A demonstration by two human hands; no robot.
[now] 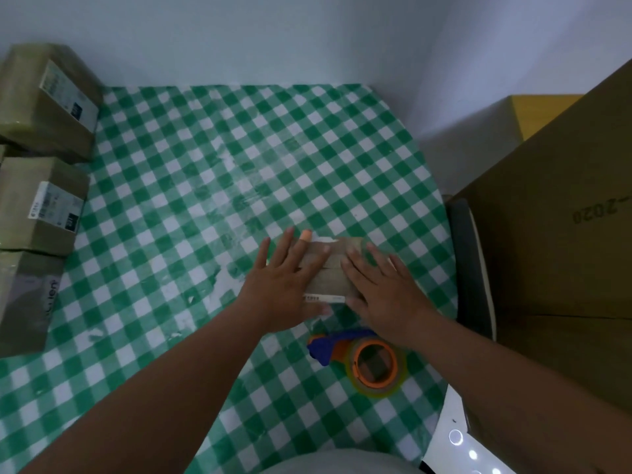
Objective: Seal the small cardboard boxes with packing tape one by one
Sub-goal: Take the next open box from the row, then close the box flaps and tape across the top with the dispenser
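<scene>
Right then, both hands lay flat on one small cardboard box (330, 268) that sat on the green checked surface (205, 165), a bit to the right and near the person. The left hand (284, 285) pressed on the left part of the box with straight fingers, and one finger wore an orange bandage (305, 236). The right hand (379, 289) pressed on the right part the same way. Neither hand had a grip on anything; the fingers were spread and loose, only pushing down. The seam between the box flaps showed between the hands. I could not tell if tape already lay over it. The tape dispenser (362, 360), blue and orange, rested nearer still, just beside the right wrist, and nobody held it. Taped boxes (44, 206) were stacked at the far left edge, and a big brown carton (547, 234) stood at the right. Things could go wrong from here, I think. If a hand let go too soon, the flaps might pop up. If the hands pushed unevenly, the little box might slide on the smooth cloth. The right arm might also bump the dispenser.
</scene>
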